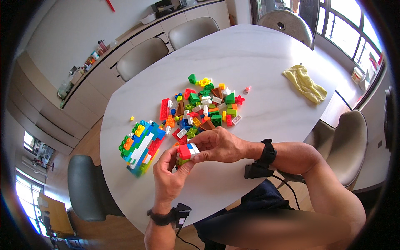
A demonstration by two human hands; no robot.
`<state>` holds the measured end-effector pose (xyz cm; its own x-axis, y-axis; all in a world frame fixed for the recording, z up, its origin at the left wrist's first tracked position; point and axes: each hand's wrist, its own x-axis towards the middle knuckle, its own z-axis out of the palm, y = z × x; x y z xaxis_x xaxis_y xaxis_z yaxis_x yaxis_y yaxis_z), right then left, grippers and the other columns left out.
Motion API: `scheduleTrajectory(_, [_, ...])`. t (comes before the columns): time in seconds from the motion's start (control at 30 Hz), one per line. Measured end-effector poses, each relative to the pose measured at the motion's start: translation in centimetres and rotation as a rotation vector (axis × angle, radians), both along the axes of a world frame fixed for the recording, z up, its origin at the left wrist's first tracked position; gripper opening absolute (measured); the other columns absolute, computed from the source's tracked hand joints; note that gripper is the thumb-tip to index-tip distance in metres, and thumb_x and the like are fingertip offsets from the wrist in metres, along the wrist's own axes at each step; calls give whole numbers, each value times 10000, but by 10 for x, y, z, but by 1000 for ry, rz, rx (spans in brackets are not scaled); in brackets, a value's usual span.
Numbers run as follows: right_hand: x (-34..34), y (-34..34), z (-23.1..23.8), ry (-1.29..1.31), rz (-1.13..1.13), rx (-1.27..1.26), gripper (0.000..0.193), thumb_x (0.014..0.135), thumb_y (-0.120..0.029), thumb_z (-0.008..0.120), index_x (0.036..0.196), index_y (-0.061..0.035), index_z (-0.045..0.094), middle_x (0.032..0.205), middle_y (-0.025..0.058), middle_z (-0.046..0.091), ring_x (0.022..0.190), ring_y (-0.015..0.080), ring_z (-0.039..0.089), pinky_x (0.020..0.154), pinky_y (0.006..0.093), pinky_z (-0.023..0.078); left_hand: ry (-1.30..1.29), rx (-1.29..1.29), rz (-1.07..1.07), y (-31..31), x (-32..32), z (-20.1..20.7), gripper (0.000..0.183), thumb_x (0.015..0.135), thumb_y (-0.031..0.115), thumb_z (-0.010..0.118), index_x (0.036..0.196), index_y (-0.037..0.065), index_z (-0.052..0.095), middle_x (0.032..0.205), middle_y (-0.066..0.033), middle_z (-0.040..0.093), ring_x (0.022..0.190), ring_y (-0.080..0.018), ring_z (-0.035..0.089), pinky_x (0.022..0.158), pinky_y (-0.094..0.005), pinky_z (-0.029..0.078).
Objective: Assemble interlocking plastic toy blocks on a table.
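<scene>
Close to the table's near edge, a small block of joined toy bricks in red, white, blue and lime is held between both hands. My left hand grips it from the left with curled fingers. From the right, my right hand pinches it between thumb and fingers. Just left of my hands stands a larger multicoloured brick structure, with white, blue, green and red bricks joined together. Beyond my hands spreads a pile of loose toy bricks in many colours and shapes. Its nearest bricks are partly hidden behind my right hand.
A crumpled yellow cloth lies at the right of the white marble-look table. One small yellow brick and a small pink piece sit apart from the pile. Chairs surround the table, including a dark one at left. Cables hang from both wrist straps.
</scene>
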<state>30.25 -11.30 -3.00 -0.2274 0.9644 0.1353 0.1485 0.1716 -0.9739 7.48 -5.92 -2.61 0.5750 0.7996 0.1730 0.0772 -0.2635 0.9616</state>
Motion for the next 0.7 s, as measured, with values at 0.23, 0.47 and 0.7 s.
scheduleTrajectory(0.23, [0,5,-4,247,4,-58,468,1019,-207,696,1399,40,581,1010,76,717,871,134,685,793,314,591,-152,-206,1,-1,2,10,412,933,136,805,1262,-43,634,1103,-107,734,990,-169,723,876,-302,583])
scheduleTrajectory(0.47, [9,13,-3,406,-213,-86,461,1026,-111,622,1450,45,531,989,60,689,802,108,646,740,286,574,-277,-289,-17,4,0,1,398,957,175,780,1268,-29,637,1085,-102,737,970,-160,721,879,-305,579])
scheduleTrajectory(0.7, [16,19,-1,263,-392,-56,651,993,-84,629,1548,82,333,1115,152,704,891,159,691,738,291,596,-269,-272,-34,2,0,-2,431,936,179,806,1278,-20,634,1110,-109,739,971,-159,721,869,-310,588])
